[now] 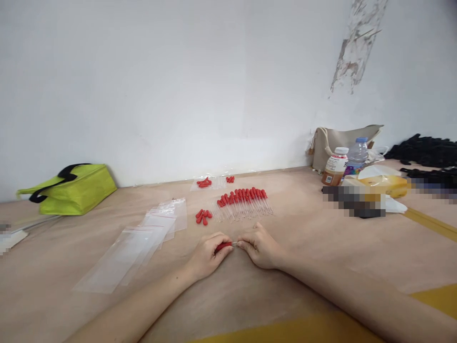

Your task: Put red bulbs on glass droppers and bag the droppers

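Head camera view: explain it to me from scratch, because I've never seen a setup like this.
There is no machine here, just one person's two bare hands. The single picture comes from a camera worn on that person's head, looking forward and down.

The left hand holds a red rubber-like bulb. The right hand pinches the thin pale stem showing between the hands.

On the brown surface, beyond the hands, lies a row of red-topped clear droppers, with loose red bulbs to their left. Clear plastic bags and a lime-green bag lie farther left; bottles stand at right.
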`<action>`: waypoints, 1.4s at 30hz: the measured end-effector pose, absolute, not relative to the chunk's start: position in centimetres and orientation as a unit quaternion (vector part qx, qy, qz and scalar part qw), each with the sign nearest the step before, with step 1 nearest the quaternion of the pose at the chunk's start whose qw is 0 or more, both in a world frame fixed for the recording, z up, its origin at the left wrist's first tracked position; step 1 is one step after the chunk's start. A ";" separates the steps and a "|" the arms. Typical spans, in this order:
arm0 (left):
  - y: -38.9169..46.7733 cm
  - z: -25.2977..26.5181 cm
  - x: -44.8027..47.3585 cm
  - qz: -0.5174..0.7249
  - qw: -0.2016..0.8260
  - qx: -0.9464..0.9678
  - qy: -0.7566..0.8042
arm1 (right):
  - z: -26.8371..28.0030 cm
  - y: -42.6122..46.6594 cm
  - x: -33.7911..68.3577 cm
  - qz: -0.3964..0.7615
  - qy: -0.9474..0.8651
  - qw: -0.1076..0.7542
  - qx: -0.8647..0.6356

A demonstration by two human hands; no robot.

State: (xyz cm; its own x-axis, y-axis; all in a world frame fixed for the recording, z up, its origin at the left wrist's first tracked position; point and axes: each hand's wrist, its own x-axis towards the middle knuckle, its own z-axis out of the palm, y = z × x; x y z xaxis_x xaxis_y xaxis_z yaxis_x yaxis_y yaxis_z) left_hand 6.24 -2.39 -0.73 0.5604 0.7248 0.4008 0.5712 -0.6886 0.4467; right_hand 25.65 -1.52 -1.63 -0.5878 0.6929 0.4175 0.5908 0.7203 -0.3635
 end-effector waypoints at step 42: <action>-0.7 -0.7 3.5 0.305 0.061 0.864 0.397 | -0.4 8.7 20.2 0.050 -0.646 0.265 -0.714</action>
State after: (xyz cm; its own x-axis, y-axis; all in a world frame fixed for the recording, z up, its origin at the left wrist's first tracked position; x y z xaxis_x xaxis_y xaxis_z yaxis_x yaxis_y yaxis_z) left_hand 3.51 -0.69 -0.69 0.4994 0.7230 0.4773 0.6481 -0.6774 0.3480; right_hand 20.17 8.74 -0.38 0.1591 0.9492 0.2715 0.8961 -0.0235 -0.4431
